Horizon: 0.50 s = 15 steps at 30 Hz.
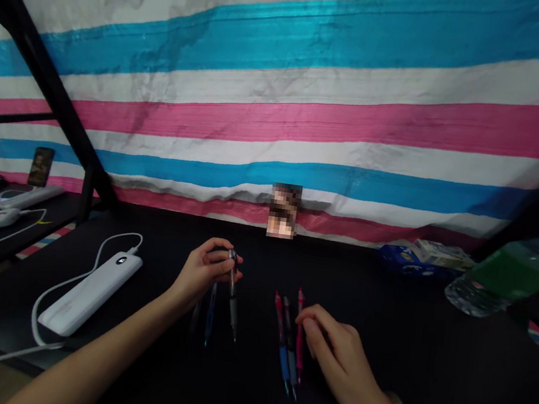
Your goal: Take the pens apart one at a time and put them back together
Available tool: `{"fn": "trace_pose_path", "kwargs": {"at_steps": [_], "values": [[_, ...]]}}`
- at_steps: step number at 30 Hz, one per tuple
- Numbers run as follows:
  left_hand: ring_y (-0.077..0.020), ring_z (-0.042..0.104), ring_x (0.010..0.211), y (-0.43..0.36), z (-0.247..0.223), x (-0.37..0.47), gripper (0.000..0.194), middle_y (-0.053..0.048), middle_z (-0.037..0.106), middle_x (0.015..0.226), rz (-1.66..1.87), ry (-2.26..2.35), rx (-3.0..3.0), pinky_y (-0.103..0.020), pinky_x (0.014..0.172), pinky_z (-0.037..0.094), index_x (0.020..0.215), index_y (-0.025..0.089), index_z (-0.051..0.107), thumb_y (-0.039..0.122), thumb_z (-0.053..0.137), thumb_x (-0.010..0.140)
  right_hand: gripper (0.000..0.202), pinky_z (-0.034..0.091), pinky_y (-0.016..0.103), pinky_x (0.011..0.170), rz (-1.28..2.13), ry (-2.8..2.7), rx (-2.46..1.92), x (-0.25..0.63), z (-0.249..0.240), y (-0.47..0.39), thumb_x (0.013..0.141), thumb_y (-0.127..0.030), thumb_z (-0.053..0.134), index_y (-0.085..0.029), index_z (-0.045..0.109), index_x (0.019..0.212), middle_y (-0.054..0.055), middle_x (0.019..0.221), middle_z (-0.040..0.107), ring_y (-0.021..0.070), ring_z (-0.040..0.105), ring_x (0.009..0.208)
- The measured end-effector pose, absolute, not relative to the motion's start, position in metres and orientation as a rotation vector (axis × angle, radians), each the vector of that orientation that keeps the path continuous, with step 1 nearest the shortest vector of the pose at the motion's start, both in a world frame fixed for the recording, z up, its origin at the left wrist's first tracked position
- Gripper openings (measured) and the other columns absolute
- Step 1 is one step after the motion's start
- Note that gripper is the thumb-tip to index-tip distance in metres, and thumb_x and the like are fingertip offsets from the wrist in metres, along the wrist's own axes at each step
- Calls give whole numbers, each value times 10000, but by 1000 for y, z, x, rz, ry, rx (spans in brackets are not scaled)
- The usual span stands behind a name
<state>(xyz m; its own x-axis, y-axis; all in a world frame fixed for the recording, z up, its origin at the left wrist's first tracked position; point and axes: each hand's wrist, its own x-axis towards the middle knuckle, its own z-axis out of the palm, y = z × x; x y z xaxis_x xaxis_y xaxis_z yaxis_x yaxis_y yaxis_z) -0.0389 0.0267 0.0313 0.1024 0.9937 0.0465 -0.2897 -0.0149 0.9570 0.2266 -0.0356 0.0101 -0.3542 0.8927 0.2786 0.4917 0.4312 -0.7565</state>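
My left hand (208, 267) pinches a grey and silver pen (234, 307) near its upper end, the tip pointing down towards the black table. Just left of it are a blue pen (209, 320) and a dark pen (195, 318), their upper parts close to or behind my fingers. On the right, my right hand (336, 353) has its fingers closed at a pink pen (299, 348), index fingertip on its barrel. Beside that one lie a pink-and-blue pen (283, 343) and a darker pen (291, 350), side by side and slightly slanted.
A white power bank (91, 294) with a white cable lies on the left of the black table (234, 396). At the right are a tilted clear bottle with a green label (512, 277) and a blue packet (405, 263). Striped sheeting (311, 115) hangs behind, with black frame bars.
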Motion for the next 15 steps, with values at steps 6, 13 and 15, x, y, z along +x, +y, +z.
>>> {"fn": "trace_pose_path", "kwargs": {"at_steps": [6,13,15], "values": [[-218,705,809,28,30,-41,436,-104,685,1004,1162,990,1262,-329,680,561,1126,181,522,278,745,765,301,332,258,500,716,-2011,-1178,227,10,-35,1013,-379,355,-211,561,873,-56,557,432,120,441,475],[-197,607,697,39,12,-51,280,4,626,691,1068,1384,1767,-314,677,481,943,199,659,217,739,675,296,346,258,512,724,-2012,-1158,227,11,-36,1016,-371,351,-213,556,872,-51,570,442,122,452,487],[-218,578,725,41,9,-54,251,2,624,674,1044,1466,1866,-334,725,457,913,210,673,185,718,668,297,338,259,509,728,-2015,-1162,226,11,-36,1017,-368,347,-211,556,874,-54,564,430,121,442,481]]}}
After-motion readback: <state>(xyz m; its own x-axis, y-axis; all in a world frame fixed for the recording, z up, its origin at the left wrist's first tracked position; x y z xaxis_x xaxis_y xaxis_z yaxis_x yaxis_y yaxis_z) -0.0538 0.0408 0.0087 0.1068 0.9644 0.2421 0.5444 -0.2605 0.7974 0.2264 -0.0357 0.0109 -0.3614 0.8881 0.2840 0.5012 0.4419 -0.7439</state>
